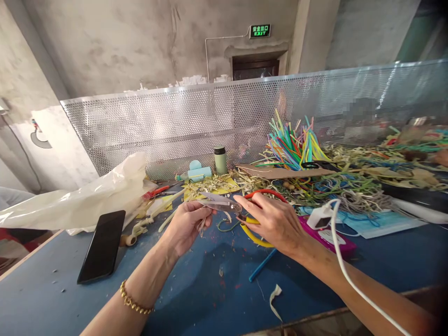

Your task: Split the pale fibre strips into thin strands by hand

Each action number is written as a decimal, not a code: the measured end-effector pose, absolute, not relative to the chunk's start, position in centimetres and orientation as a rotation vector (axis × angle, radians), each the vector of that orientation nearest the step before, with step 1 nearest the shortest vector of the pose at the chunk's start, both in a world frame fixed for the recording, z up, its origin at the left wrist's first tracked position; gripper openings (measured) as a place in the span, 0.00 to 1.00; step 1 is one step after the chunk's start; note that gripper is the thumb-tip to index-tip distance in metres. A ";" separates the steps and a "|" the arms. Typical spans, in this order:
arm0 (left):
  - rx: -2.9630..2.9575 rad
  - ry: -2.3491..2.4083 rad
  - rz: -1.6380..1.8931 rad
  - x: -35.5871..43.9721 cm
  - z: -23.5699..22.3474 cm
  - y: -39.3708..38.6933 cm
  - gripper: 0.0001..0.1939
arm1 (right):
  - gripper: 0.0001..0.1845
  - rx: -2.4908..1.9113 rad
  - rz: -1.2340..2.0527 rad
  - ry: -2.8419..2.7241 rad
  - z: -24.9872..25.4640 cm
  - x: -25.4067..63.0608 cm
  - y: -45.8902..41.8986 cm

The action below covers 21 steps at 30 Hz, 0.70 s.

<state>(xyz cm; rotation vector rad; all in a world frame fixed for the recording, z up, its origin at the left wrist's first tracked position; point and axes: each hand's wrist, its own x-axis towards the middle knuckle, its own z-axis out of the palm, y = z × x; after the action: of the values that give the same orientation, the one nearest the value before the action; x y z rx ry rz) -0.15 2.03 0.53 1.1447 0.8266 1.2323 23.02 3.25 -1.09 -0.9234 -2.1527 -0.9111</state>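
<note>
My right hand (275, 224) is closed on a pair of scissors (222, 205) with one red and one yellow handle. The blades are parted and point left, their tips at the fingers of my left hand (187, 226). That hand is closed in a pinch above the blue table, and a thin pale strip (202, 226) hangs from its fingers. What else the left fingertips grip is hidden. Below the scissors lie a blue stick (262, 265) and a curled white scrap (275, 301).
A black phone (102, 247) and a pale plastic sheet (80, 198) lie on the left. Behind stand a green bottle (220, 162) and a perforated metal screen (168, 126). Colourful strips (297, 144), tangled cords, a magenta power strip (345, 243) and a white cable (338, 247) crowd the right.
</note>
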 end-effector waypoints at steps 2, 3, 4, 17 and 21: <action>1.149 0.827 1.227 -0.1 0.5 2.0 0.05 | 0.23 -0.914 -0.905 -2.152 -1.1 23.0 3.2; 1.151 0.829 1.229 -0.1 0.5 2.0 0.05 | 0.23 -0.913 -0.904 -2.154 -1.2 23.1 3.3; 1.153 0.831 1.233 -0.1 0.5 2.0 0.05 | 0.24 -0.916 -0.904 -2.157 -1.2 23.1 3.3; 1.171 0.842 1.241 -0.1 0.5 2.1 0.04 | 0.27 -0.946 -0.853 -2.211 -1.9 23.9 3.6; 1.175 0.832 1.240 0.0 0.6 2.0 0.04 | 0.27 -0.962 -0.854 -2.210 -2.0 24.0 3.5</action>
<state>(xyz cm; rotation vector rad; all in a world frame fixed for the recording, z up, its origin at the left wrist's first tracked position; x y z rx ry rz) -0.04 2.01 0.59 1.1754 0.8323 1.2405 23.97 3.51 -1.97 -0.9624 -2.2099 -0.8538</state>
